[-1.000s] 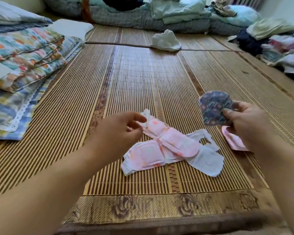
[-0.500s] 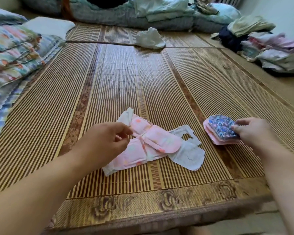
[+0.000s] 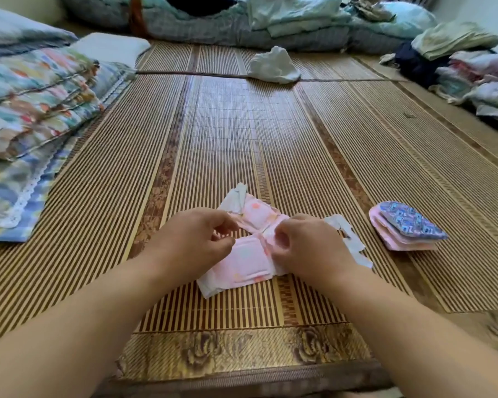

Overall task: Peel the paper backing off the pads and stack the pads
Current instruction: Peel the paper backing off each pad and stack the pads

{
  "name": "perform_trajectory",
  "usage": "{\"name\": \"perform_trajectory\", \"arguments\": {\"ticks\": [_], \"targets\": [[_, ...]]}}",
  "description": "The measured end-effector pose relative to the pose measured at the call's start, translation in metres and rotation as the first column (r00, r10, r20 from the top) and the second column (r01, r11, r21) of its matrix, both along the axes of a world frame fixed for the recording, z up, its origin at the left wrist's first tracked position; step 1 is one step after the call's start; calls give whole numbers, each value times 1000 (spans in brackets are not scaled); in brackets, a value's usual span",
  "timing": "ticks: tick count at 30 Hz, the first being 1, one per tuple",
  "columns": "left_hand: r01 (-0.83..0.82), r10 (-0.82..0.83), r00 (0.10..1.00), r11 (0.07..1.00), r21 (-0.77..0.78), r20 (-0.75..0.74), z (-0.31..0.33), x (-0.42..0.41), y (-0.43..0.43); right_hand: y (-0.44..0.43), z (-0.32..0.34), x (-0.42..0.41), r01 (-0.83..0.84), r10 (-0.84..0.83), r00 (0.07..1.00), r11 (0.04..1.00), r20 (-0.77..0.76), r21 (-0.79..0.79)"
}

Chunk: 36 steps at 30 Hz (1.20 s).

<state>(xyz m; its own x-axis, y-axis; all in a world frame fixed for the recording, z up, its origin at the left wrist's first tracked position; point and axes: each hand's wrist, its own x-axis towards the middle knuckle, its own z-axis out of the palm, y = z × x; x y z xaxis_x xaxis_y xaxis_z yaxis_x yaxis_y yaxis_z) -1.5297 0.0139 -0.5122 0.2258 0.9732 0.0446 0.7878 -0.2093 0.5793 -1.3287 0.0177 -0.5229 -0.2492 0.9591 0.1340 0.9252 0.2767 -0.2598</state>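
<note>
**A:** From the head camera, how far along does this look?

**B:** Partway, I'd judge. A small stack point(image 3: 403, 236) lies on the bamboo mat point(image 3: 213, 124) off to the right, well apart from both hands. It has pink pieces underneath and a blue-patterned pad point(image 3: 411, 221) on top.

**A:** And what's left?

**B:** The pink pads point(image 3: 242, 262) in the middle, lying crossed over one another near the mat's front border. White paper backing point(image 3: 354, 242) pokes out beside the right hand and at the far end (loose or attached, I can't tell).

**A:** What are the hands doing?

**B:** Both are on that cluster. The left hand point(image 3: 196, 239) has its fingers curled, with thumb and forefinger pinching a pad's edge. The right hand point(image 3: 308, 248), also curled, pinches where the pads cross.

**A:** So which step is this?

**B:** Probably freeing or peeling the next pad. Nothing from this cluster has joined the stack yet. I count at least two pads in it, but no more with any confidence.

**A:** Anything else nearby?

**B:** Folded quilts point(image 3: 35, 90) on the left and a crumpled white cloth point(image 3: 273, 66) far back. I'd say neither is part of the job.
</note>
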Motion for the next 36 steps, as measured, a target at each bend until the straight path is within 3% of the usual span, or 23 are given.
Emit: {"name": "perform_trajectory", "arguments": {"ticks": [4,8,12,15,20,24,26,29,31,36], "targets": [[-3,4,1000,999,-32,17,1,-5,1,11,1,4,75,-79,992,996,97,44],[-3,4,1000,999,-54,19,3,-6,0,9,2,3,30,-33,993,999,112,26],[8,-9,1000,999,-43,-21,5,-2,-2,8,-5,-3,-5,-20,976,994,216,113],[32,-32,1000,997,-66,1,5,1,-4,5,-2,-3,1,-31,978,989,208,145],[61,-61,998,998,3,-6,5,6,-6,-4,32,8,-72,81,994,990,-73,122],[96,-100,994,992,87,50,10,16,-10,-16,66,10,-156,163,897,986,-411,52],[84,-96,991,989,123,96,11,18,-11,-15,72,14,-153,152,863,988,-482,37],[111,-96,948,993,-34,302,19,13,-10,-3,69,25,-87,75,833,996,-548,5],[126,-63,899,985,-119,433,24,4,-8,4,65,35,-74,11,765,995,-644,-71],[170,30,841,933,-317,540,35,-25,-5,6,57,43,-160,-84,687,952,-722,-263]]}}
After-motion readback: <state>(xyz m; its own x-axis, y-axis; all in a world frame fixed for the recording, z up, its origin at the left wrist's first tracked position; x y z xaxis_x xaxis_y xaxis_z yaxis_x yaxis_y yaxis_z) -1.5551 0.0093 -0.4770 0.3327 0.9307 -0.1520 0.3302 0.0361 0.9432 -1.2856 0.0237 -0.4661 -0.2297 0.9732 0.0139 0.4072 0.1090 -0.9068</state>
